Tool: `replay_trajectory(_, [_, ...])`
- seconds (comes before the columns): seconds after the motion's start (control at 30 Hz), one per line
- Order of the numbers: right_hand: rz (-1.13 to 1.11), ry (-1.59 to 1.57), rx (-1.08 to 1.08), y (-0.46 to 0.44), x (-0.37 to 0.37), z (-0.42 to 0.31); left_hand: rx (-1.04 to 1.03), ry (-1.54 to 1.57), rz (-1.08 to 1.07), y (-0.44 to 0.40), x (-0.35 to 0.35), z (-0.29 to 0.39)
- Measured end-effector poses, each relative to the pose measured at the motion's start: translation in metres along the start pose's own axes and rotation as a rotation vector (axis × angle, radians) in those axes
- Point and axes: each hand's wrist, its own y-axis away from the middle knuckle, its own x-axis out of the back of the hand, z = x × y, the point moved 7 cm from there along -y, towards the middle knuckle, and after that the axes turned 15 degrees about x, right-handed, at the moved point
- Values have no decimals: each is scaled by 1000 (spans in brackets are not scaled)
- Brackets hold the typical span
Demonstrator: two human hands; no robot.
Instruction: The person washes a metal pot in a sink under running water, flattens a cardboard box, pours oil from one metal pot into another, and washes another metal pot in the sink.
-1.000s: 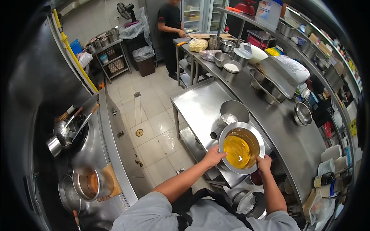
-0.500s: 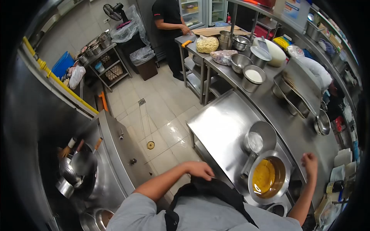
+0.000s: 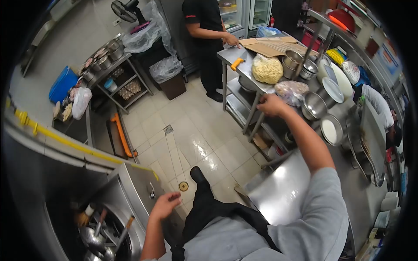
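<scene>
My right hand point(image 3: 273, 105) reaches out over the front edge of the steel worktable point(image 3: 241, 73). Its fingers are loosely bent, and nothing shows in them. Beside it lies a clear plastic bag of pinkish pieces point(image 3: 292, 90); whether they touch, I cannot tell. Behind that sits a bag of pale yellow noodles point(image 3: 267, 69). A yellow-handled tool point(image 3: 237, 64) rests near the table corner. My left hand point(image 3: 166, 205) hangs low beside the stove front point(image 3: 143, 193), empty, with its fingers apart.
A co-worker in black point(image 3: 208, 39) stands behind the table, a hand by the cardboard point(image 3: 278, 45). Steel bowls point(image 3: 314, 105) and a container of white contents point(image 3: 332, 130) line the right counter. Ladles and pans point(image 3: 98, 235) fill the stove at left. A bin point(image 3: 172, 82) stands on the tiled floor point(image 3: 183, 130).
My body has stepped forward. My right hand has swung from the right counter side to the worktable edge, and my left has moved toward the stove. The pan and bowl of yellow liquid are out of sight.
</scene>
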Motion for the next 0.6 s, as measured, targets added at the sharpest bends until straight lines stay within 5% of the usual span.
replay_trajectory(0.23, [431,269,-175,-312,-35,26,30,-38,-51,-130,124,67])
replay_trajectory(0.3, [435,262,-445,-343,-46,45,15,-89,19,-153,172,106])
replay_trajectory(0.4, [533,420,-539,-374,-57,49,-31,-49,77,-189,240,142])
replay_trajectory(0.53, [464,329,-478,-388,-60,56,-43,-124,164,-208,316,213])
replay_trajectory(0.6, [406,555,-388,-369,-55,19,-65,1,160,-229,346,223])
